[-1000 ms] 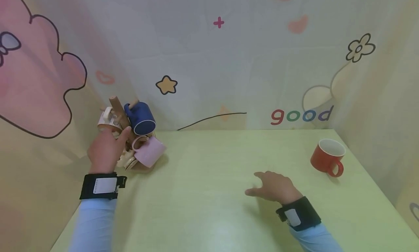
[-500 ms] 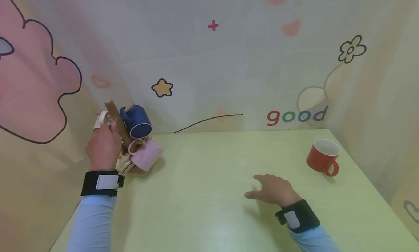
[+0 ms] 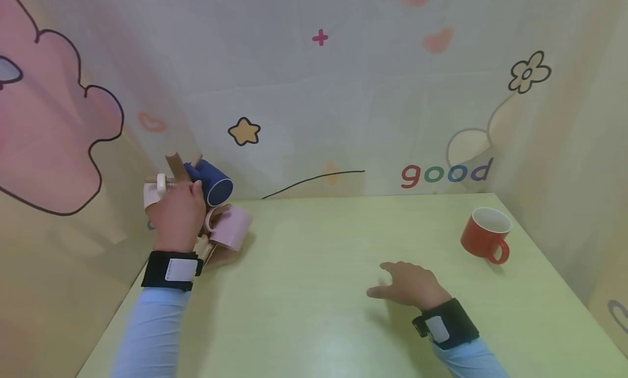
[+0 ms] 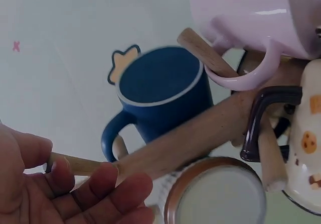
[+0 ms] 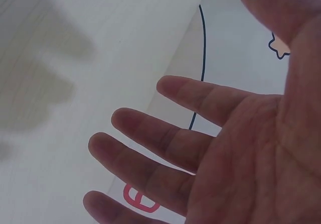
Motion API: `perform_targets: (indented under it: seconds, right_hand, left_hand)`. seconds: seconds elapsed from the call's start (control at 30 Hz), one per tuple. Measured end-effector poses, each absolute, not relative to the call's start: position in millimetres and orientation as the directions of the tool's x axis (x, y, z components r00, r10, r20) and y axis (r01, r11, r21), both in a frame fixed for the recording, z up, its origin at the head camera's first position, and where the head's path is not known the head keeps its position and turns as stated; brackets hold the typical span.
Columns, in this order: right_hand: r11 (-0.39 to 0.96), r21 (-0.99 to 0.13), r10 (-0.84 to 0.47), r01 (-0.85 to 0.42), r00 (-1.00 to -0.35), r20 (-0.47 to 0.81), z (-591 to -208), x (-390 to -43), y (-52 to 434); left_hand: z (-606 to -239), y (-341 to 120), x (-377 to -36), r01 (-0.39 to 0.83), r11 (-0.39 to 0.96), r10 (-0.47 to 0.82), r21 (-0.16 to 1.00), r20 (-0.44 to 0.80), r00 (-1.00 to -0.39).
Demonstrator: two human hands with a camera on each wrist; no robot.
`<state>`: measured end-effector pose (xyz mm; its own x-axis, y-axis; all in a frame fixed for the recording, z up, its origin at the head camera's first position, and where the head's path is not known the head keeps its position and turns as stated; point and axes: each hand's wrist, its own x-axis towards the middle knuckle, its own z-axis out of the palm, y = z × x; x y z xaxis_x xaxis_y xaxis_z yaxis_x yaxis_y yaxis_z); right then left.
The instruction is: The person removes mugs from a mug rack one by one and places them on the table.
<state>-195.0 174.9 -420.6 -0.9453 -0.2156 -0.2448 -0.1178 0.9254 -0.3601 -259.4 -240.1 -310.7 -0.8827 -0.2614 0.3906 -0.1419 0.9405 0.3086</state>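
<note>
A wooden mug tree [image 3: 176,167] stands at the table's back left, hung with several mugs. My left hand [image 3: 179,217] is in front of it, hiding part of the post. In the left wrist view its thumb and fingers pinch a wooden peg [image 4: 80,164] of the mug tree. Around the post hang a blue mug [image 4: 165,88], a pink mug [image 4: 246,18], a cream mug with cookie prints [image 4: 308,138] and a white mug [image 4: 220,196] with a brown rim. My right hand [image 3: 409,285] holds nothing, its fingers spread above the table.
On the right of the pale table [image 3: 304,291] sits an upright red mug [image 3: 483,237], its handle towards me. A printed cloth [image 3: 314,94] hangs behind the table and along both sides.
My left hand has shifted right and taken hold of a peg. The mug tree has turned and moved a little, its blue and pink mugs with it. The right hand stays about where it was.
</note>
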Motion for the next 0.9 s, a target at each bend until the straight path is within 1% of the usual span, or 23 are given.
perform_targets:
  seconds: [0.17,0.4,0.47,0.57,0.67,0.73,0.9]
  right_hand:
    - [0.927,-0.359,-0.207,-0.109,-0.946,-0.250,-420,-194,175]
    - [0.929,-0.356,-0.203,-0.102,-0.944,-0.259,-418,-192,175]
    - [0.928,-0.359,-0.201,-0.098,-0.944,-0.261,-418,-191,176]
    - [0.928,-0.361,-0.198,-0.095,-0.945,-0.261,-418,-191,177]
    - [0.928,-0.361,-0.196,-0.093,-0.946,-0.259,-418,-190,179]
    - [0.928,-0.358,-0.201,-0.100,-0.945,-0.256,-419,-190,179]
    - [0.929,-0.356,-0.200,-0.101,-0.946,-0.254,-420,-190,181]
  left_hand:
    - [-308,-219,-268,-0.188,0.939,-0.283,0.289,0.332,-0.900]
    - [-303,-197,-280,-0.252,0.944,-0.307,0.213,0.291,-0.906]
    - [-303,-195,-281,-0.266,0.940,-0.319,0.214,0.280,-0.905]
    - [-303,-198,-277,-0.246,0.942,-0.306,0.230,0.276,-0.911]
    - [-303,-206,-268,-0.195,0.945,-0.274,0.261,0.313,-0.910]
    - [-302,-213,-262,-0.162,0.944,-0.263,0.288,0.358,-0.896]
    - [-300,-240,-252,-0.134,0.924,-0.301,0.358,0.466,-0.832]
